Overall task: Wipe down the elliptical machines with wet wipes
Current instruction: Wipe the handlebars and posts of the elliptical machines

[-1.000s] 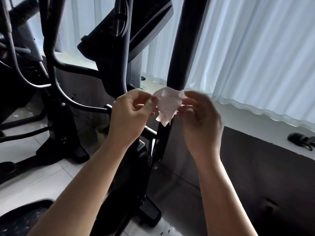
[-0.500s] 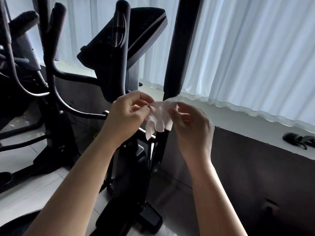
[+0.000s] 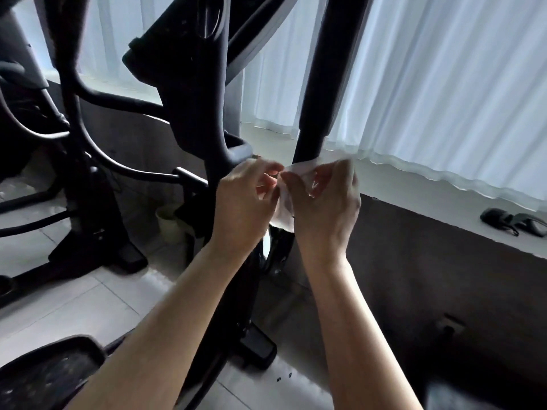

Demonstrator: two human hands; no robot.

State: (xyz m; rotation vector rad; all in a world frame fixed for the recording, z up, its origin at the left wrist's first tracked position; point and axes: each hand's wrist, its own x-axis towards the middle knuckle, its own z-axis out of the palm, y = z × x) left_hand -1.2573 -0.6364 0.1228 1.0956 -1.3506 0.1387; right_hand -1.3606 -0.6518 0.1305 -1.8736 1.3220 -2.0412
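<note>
Between your two hands, in front of the black elliptical machine (image 3: 195,93), a white wet wipe (image 3: 285,199) hangs crumpled and partly spread. Your left hand (image 3: 245,199) pinches the wipe's left edge with thumb and curled fingers (image 3: 266,184), its back turned toward you. Your right hand (image 3: 325,202) grips the wipe's right side, fingers curled round the upper edge so that the cloth drapes over them and down past the palm. Both hands sit close together, nearly touching at the fingertips, with the wipe stretched across the small gap.

Just behind the wipe rises the upright handlebar (image 3: 322,84) of the elliptical, a thick black tube that runs up out of view; the wipe's top edge lies at the tube's lower end, though you cannot tell whether it touches. Left of it stands the machine's console mast, with curved black bars sweeping off to the left. A black pedal (image 3: 50,371) lies at the lower left on the pale tiled floor (image 3: 74,306).

White curtains (image 3: 444,84) hang along the far side over a light ledge (image 3: 414,202), and a small dark object (image 3: 512,221) rests on that ledge well off to the right.
</note>
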